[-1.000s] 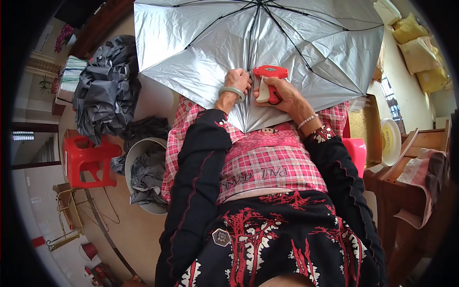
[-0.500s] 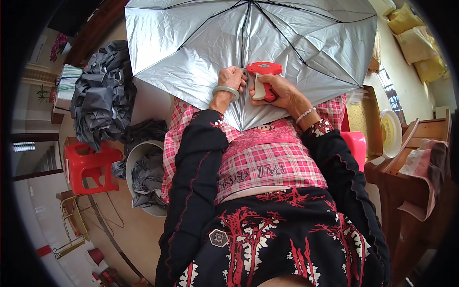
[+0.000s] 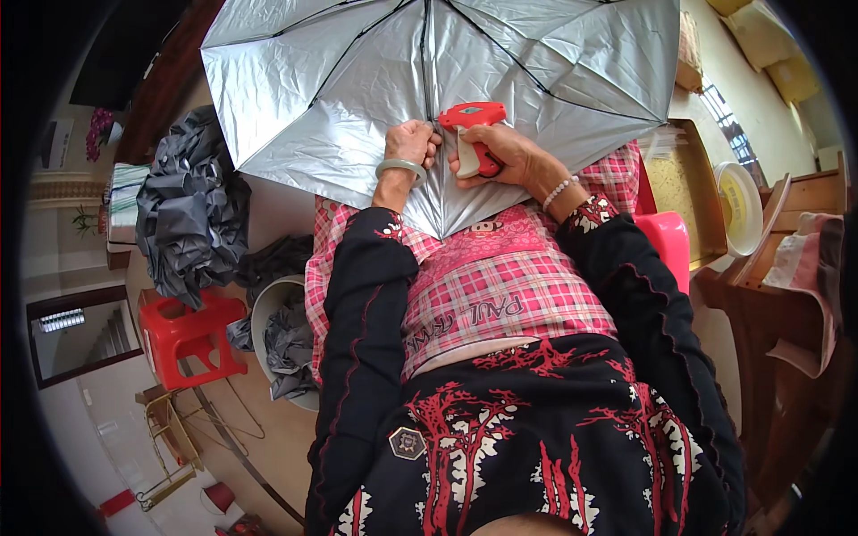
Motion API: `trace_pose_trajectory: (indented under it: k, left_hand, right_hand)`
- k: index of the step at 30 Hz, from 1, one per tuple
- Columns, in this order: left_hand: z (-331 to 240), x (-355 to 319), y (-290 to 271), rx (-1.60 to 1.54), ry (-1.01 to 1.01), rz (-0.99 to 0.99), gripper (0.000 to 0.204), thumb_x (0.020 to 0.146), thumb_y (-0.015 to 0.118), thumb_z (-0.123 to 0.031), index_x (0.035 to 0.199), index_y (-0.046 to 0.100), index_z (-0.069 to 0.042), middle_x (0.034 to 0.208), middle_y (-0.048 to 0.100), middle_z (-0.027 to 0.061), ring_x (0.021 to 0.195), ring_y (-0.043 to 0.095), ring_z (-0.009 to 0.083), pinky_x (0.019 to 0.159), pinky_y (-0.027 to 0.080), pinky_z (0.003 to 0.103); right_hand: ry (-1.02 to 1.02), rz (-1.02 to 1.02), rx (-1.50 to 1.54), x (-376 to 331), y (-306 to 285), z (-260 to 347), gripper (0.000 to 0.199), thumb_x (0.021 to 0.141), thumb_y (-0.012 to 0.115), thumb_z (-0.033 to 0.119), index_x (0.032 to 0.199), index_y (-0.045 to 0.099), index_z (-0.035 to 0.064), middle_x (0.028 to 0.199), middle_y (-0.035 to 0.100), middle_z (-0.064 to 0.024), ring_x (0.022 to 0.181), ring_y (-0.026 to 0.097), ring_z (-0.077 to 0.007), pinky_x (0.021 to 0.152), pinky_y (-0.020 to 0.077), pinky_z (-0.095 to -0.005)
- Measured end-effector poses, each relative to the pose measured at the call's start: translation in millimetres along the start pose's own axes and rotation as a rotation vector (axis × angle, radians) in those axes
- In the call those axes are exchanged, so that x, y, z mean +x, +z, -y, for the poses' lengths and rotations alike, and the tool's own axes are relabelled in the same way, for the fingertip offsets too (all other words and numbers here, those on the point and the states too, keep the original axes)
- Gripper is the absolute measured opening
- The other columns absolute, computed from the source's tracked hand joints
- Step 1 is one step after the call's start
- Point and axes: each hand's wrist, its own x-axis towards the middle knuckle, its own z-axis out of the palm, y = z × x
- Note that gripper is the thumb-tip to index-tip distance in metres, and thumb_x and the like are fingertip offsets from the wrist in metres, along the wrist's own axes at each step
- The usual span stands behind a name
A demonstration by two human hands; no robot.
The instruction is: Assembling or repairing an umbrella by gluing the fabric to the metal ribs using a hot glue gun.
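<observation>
An opened umbrella [image 3: 295, 143] with a silver lining and dark ribs spreads across my lap, its inside facing me. My left hand [image 3: 409, 145], with a pale bangle at the wrist, is closed in a pinch at the umbrella, beside its middle rib. What exactly lies between those fingertips is hidden. In my right hand [image 3: 518, 159] is a red-and-white tagging gun [image 3: 474, 114], fingers wrapped round its grip. The gun's nose points left, close to the rib and to my left fingertips.
Crumpled dark grey fabric [image 3: 192, 205] is heaped at the left, above a red plastic stool [image 3: 192, 344]. More of it fills a pale bucket [image 3: 259, 335]. To the right are a tan open box [image 3: 710, 192], a white tub [image 3: 737, 210] and wooden furniture [image 3: 760, 313].
The whole view has shifted slightly, so umbrella and hands appear farther left. My left hand and the tagging gun keep nearly the same places at the middle rib.
</observation>
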Motion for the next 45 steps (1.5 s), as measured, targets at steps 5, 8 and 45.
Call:
trace_pose_trajectory:
  k: [5,8,45]
  left_hand:
    - [1.3,-2.2,1.4,0.017,0.053,-0.022,0.019,0.084,0.050,-0.012,0.071,0.056,0.001,0.053,0.051,0.0035,0.036,0.042,0.0092,0.032,0.034,0.023]
    - [1.3,-2.4,1.0,0.017,0.079,-0.006,0.018,0.083,0.051,-0.012,0.071,0.056,0.001,0.052,0.051,0.0035,0.036,0.042,0.0090,0.032,0.034,0.022]
    - [-0.6,18.8,4.4,0.582,0.122,-0.146,0.018,0.075,0.052,-0.010,0.081,0.061,0.004,0.070,0.063,0.0169,0.057,0.061,0.0242,0.049,0.049,0.034]
  right_hand:
    - [-0.006,-0.014,-0.024,-2.4,2.1,0.5,0.029,0.085,0.046,0.018,0.108,0.043,0.0002,0.084,0.060,-0.0168,0.073,0.062,-0.0275,0.058,0.0543,-0.0453]
    - [-0.010,-0.017,-0.028,-2.9,2.2,0.4,0.028,0.085,0.046,0.018,0.107,0.043,0.0002,0.083,0.060,-0.0164,0.073,0.062,-0.0270,0.058,0.0544,-0.0449]
    - [-0.193,-0.125,-0.201,-17.9,23.5,10.0,0.017,0.079,0.054,0.009,0.092,0.052,-0.0020,0.074,0.059,-0.0097,0.059,0.059,-0.0177,0.046,0.0466,-0.0315]
